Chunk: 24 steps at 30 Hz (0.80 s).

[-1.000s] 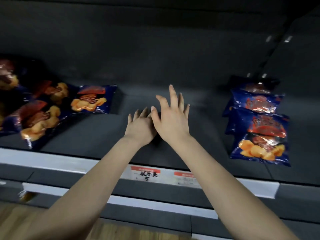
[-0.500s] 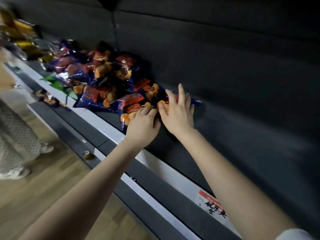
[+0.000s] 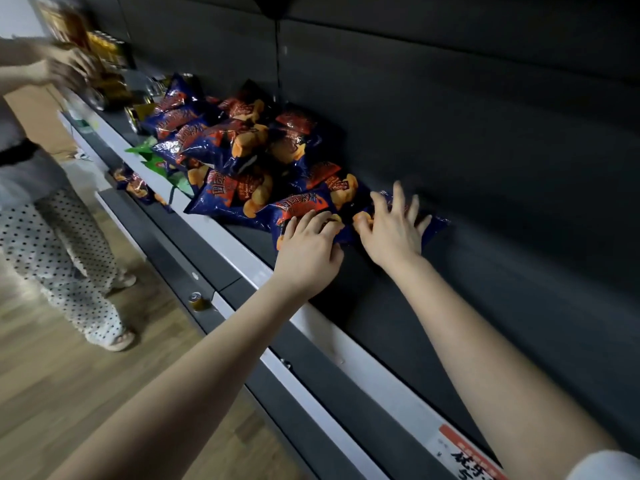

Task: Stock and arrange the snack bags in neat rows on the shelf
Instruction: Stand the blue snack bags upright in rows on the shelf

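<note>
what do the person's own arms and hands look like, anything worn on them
Both forearms are bare from wrist to elbow. The left hand and right hand wear no gloves, and no watch, bracelet or ring shows on either. The only clothing in view is the edge of a white sleeve on the right upper arm, at the lower right corner of the picture.

The one head-worn camera is looking forward and down from close above the front edge of the shelf (image 3: pixel 398 323). It is facing leftward along it, so the shelf is running from near right to far left. The camera is sitting close enough that the left hand (image 3: pixel 308 247) and right hand (image 3: pixel 391 230) are landing mid-frame, with the snack bags (image 3: pixel 242 150) just beyond and the wooden floor (image 3: pixel 69 393) showing at the left.
</note>
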Tool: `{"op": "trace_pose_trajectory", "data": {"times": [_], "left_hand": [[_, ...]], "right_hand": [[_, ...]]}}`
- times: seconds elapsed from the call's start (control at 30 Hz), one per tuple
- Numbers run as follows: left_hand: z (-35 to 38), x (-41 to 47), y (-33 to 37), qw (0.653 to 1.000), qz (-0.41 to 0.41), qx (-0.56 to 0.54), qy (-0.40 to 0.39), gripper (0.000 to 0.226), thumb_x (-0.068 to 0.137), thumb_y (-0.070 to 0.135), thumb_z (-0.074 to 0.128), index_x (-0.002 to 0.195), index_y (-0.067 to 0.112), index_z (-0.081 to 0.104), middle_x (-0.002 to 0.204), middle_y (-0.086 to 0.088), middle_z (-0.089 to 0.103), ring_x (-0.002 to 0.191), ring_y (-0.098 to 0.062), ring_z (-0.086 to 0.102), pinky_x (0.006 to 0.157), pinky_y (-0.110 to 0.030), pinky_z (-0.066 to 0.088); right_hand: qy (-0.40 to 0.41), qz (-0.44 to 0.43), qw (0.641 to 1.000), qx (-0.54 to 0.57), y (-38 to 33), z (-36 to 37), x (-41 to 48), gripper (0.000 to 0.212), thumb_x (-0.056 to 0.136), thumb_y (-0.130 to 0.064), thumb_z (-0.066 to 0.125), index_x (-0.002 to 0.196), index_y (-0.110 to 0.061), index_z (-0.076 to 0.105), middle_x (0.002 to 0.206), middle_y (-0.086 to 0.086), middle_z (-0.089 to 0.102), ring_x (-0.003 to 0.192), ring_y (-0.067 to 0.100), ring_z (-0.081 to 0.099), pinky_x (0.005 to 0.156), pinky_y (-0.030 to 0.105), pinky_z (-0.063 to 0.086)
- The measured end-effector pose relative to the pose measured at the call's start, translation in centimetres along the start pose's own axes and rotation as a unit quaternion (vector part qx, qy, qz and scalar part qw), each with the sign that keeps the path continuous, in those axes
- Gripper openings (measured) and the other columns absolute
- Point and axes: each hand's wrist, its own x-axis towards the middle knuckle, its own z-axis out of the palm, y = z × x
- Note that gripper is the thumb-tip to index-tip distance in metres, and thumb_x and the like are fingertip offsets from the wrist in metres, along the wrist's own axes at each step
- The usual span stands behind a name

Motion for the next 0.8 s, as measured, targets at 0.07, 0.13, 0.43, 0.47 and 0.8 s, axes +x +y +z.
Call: {"op": "trace_pose_trajectory", "data": {"times": [0.07, 0.13, 0.43, 0.47, 0.8], "left_hand": [[0.5, 0.4, 0.4, 1.0, 0.011, -0.011, -0.006, 0.043, 0.09, 0.023, 0.046, 0.132, 0.021, 0.05, 0.146, -0.002, 0.04, 0.141, -0.022, 0.025, 0.116, -0.043, 0.011], [1.0, 0.8, 0.6, 1.0, 0.017, -0.02, -0.007, 0.043, 0.09, 0.022, 0.047, 0.132, 0.021, 0.05, 0.148, -0.003, 0.037, 0.142, -0.023, 0.023, 0.117, -0.043, 0.008], [2.4, 3.7, 0.2, 1.0, 0.022, -0.003, -0.004, 0.046, 0.093, 0.029, 0.044, 0.138, 0.02, 0.044, 0.151, -0.002, 0.035, 0.145, -0.023, 0.016, 0.117, -0.045, 0.005], [2.6, 3.7, 0.1, 1.0, 0.025, 0.005, -0.002, 0.045, 0.093, 0.03, 0.043, 0.137, 0.019, 0.046, 0.15, -0.003, 0.037, 0.145, -0.024, 0.018, 0.117, -0.046, 0.005], [3.9, 3.5, -0.4, 0.996, 0.057, 0.05, 0.038, 0.051, 0.088, 0.036, 0.031, 0.12, 0.011, 0.062, 0.132, -0.009, 0.057, 0.135, -0.031, 0.039, 0.113, -0.051, 0.016]], "right_hand": [[-0.034, 0.0, 0.999, -0.026, 0.9, 0.6, 0.0, 0.057, 0.098, -0.051, 0.033, 0.148, -0.028, 0.022, 0.16, 0.007, -0.003, 0.144, 0.042, -0.004, 0.11, 0.066, 0.005], [-0.053, 0.001, 0.998, -0.037, 1.5, 1.0, 0.0, 0.063, 0.096, -0.056, 0.032, 0.15, -0.029, 0.015, 0.16, 0.008, -0.002, 0.144, 0.043, -0.005, 0.11, 0.066, 0.003], [-0.029, 0.002, 0.999, -0.04, 1.8, 1.8, -0.2, 0.068, 0.093, -0.059, 0.036, 0.15, -0.031, 0.013, 0.16, 0.007, 0.004, 0.144, 0.042, -0.001, 0.111, 0.065, 0.004], [-0.022, 0.002, 0.999, -0.039, 1.8, 2.0, -0.2, 0.068, 0.092, -0.059, 0.036, 0.15, -0.031, 0.014, 0.16, 0.006, 0.005, 0.144, 0.042, 0.0, 0.111, 0.065, 0.005], [0.003, 0.008, 0.998, -0.059, 1.7, 2.6, -0.3, 0.071, 0.089, -0.06, 0.04, 0.15, -0.031, 0.017, 0.159, 0.005, 0.009, 0.144, 0.04, 0.006, 0.11, 0.063, 0.007]]}}
